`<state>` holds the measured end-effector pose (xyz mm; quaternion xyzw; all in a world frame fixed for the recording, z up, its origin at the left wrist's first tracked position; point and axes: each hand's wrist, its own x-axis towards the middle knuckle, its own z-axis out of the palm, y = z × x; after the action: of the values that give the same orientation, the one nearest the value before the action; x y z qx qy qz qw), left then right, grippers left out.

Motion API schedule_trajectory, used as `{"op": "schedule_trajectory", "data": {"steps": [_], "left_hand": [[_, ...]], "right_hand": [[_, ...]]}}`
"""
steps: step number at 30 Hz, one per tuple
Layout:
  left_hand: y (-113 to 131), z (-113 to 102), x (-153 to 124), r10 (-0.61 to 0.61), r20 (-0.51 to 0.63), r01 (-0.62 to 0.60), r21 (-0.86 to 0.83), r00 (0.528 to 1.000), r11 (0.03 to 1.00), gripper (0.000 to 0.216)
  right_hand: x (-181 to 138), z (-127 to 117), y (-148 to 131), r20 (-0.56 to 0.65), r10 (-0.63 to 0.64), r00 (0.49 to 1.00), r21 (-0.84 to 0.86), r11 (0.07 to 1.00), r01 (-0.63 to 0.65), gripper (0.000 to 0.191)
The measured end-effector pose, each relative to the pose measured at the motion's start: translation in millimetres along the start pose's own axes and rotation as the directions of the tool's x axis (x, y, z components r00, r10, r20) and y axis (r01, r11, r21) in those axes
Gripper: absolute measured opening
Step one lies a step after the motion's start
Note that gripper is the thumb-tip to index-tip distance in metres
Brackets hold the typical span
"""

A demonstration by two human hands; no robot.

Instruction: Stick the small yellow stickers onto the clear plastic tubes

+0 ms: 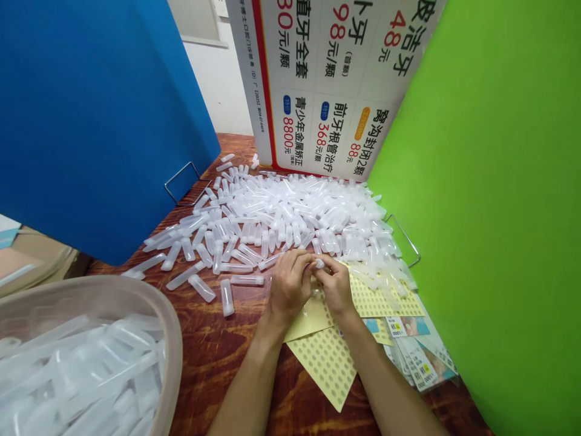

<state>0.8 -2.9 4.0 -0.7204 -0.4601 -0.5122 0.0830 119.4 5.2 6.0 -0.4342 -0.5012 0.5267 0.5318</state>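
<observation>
My left hand (pixel 290 281) and my right hand (pixel 334 284) meet over the near edge of a heap of small plastic tubes (pixel 290 206). Between their fingers is one translucent white tube (pixel 319 264), gripped from both sides, with only its pale end showing. The rest of it is hidden by my fingers. Beneath my hands lie yellow sheets (pixel 324 357) covered in rows of small round stickers. Another yellow sticker sheet (pixel 381 297) is partly under the tubes to the right.
A large translucent tub (pixel 175 339) full of similar tubes stands at the near left. Blue (pixel 100 121) and green (pixel 490 181) panels flank the wooden table; a printed price board (pixel 313 91) stands behind. Printed cards (pixel 415 363) lie at the right.
</observation>
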Motion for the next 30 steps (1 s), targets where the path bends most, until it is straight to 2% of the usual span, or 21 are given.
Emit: {"op": "schedule_trajectory", "data": {"steps": [9, 15, 21, 30], "left_hand": [[-2.1, -1.6, -1.4, 0.024, 0.018, -0.025, 0.038, 1.000, 0.999, 0.011], [-6.4, -6.0, -0.3, 0.040, -0.005, -0.040, -0.014, 0.999, 0.999, 0.009], [-8.4, -4.7, -2.9, 0.001, 0.050, 0.004, -0.094, 0.999, 0.996, 0.012], [3.9, 0.8, -0.5, -0.068, 0.005, 0.068, -0.081, 0.998, 0.994, 0.013]], "right_hand": [[1.3, -0.2, 2.2, -0.033, -0.012, 0.999, -0.031, 0.999, 0.011, 0.019], [2.3, -0.9, 2.8, -0.027, -0.023, 0.999, -0.028, 0.999, 0.022, 0.019], [3.3, -1.1, 2.4, -0.054, -0.022, 0.998, -0.002, 1.000, 0.022, 0.023], [3.1, -3.8, 10.7, -0.047, -0.066, 0.997, -0.105, 0.993, 0.061, 0.030]]}}
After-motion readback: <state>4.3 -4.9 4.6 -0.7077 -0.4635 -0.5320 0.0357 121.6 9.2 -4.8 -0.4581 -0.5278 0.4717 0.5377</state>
